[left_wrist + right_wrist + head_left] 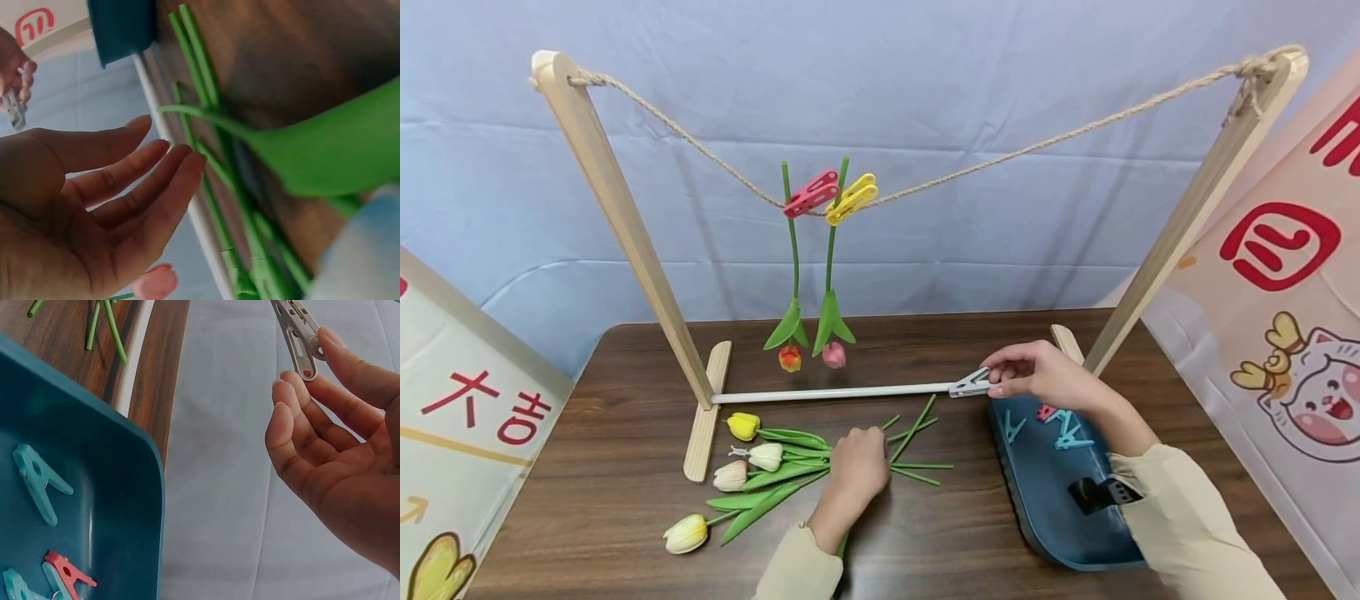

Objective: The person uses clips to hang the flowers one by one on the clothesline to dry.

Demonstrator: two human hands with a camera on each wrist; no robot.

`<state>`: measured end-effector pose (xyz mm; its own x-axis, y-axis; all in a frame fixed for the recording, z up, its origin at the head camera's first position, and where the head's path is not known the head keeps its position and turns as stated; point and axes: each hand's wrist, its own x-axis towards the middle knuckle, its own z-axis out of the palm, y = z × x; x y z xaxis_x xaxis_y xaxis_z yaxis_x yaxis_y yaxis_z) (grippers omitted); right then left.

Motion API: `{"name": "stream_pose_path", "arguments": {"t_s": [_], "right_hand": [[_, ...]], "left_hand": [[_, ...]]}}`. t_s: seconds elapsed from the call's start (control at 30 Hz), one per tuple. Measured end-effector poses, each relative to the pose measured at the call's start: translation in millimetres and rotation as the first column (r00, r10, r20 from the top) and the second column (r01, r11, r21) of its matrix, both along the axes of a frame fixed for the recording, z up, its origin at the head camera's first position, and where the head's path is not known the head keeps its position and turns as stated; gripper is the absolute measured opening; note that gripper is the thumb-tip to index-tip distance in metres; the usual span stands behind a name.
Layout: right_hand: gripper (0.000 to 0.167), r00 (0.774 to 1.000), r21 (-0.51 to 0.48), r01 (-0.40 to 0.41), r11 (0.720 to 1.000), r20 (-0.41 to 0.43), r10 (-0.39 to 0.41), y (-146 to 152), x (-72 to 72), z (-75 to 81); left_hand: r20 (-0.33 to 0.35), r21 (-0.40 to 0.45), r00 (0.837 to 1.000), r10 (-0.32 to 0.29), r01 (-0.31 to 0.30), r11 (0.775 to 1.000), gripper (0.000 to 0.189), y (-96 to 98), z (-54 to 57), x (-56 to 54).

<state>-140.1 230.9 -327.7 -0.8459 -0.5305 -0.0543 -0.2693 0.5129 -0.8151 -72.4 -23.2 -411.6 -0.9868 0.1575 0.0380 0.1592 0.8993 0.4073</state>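
Note:
My right hand (1041,375) pinches a pale grey clothespin (972,382) between thumb and fingers, above the far edge of the blue tray (1037,533). In the right wrist view the clothespin (299,340) sits at the fingertips. My left hand (859,461) is over the artificial tulips on the table; its fingers are bent loosely in the left wrist view, with nothing between them. Below it lie green stems (219,131). The tulips' heads point left: a yellow one (743,426), a white one (766,457), a pale pink one (731,476) and a yellow-white one (686,534).
A rope (1060,138) sags between two wooden posts (625,225). On it a red clothespin (811,193) and a yellow clothespin (852,199) hold an orange tulip (789,358) and a pink tulip (833,355) upside down. A white rod (835,393) joins the posts. More clothespins (1072,432) lie in the tray.

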Motion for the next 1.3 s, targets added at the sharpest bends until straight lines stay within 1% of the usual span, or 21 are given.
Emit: {"name": "stream_pose_path", "arguments": {"t_s": [0.17, 0.37, 0.57, 0.67, 0.83, 1.0, 1.1, 1.2, 1.3], "right_hand": [[0.03, 1.0, 0.013, 0.011, 1.0, 0.0, -0.011, 3.7, 1.9, 1.8], [0.031, 1.0, 0.033, 0.017, 0.999, 0.006, -0.017, 6.9, 2.0, 1.2], [0.03, 1.0, 0.058, 0.021, 0.998, 0.015, -0.022, 9.3, 1.6, -0.5], [0.03, 1.0, 0.061, 0.019, 0.998, 0.011, -0.02, 9.8, 2.7, 0.5], [0.03, 1.0, 0.053, 0.025, 0.998, 0.005, -0.026, 11.8, 4.2, 0.3], [0.029, 1.0, 0.044, 0.018, 0.999, -0.006, -0.018, 13.9, 3.3, -2.6], [0.029, 1.0, 0.039, 0.021, 0.999, -0.003, -0.021, 15.3, 2.7, -2.7], [0.029, 1.0, 0.024, 0.024, 0.999, 0.006, -0.024, 16.9, 2.4, -1.5], [0.029, 0.999, 0.007, 0.029, 1.0, 0.013, -0.029, 18.3, 2.3, 0.1]], "left_hand": [[-0.008, -0.046, 1.0, 0.02, -0.021, 0.999, 0.019, 0.7, -10.4, 4.7], [-0.005, -0.059, 1.0, 0.025, -0.026, 0.998, 0.017, 0.7, -18.5, 7.0], [0.005, -0.062, 0.999, 0.031, -0.031, 0.998, 0.02, 1.2, -22.9, 7.8], [0.015, -0.061, 0.999, 0.037, -0.036, 0.998, 0.021, 2.2, -22.4, 8.6], [0.013, -0.074, 0.999, 0.032, -0.031, 0.997, 0.025, 3.2, -19.4, 10.3], [-0.026, -0.076, 0.999, 0.027, -0.029, 0.997, 0.023, 2.7, -13.7, 12.5], [-0.063, -0.056, 0.998, 0.029, -0.033, 0.998, 0.023, 1.8, -6.7, 12.9], [-0.102, -0.016, 0.994, 0.032, -0.034, 0.999, 0.027, -0.5, 1.7, 12.1], [-0.148, 0.024, 0.989, 0.026, -0.023, 0.999, 0.032, -4.0, 10.0, 10.2]]}}
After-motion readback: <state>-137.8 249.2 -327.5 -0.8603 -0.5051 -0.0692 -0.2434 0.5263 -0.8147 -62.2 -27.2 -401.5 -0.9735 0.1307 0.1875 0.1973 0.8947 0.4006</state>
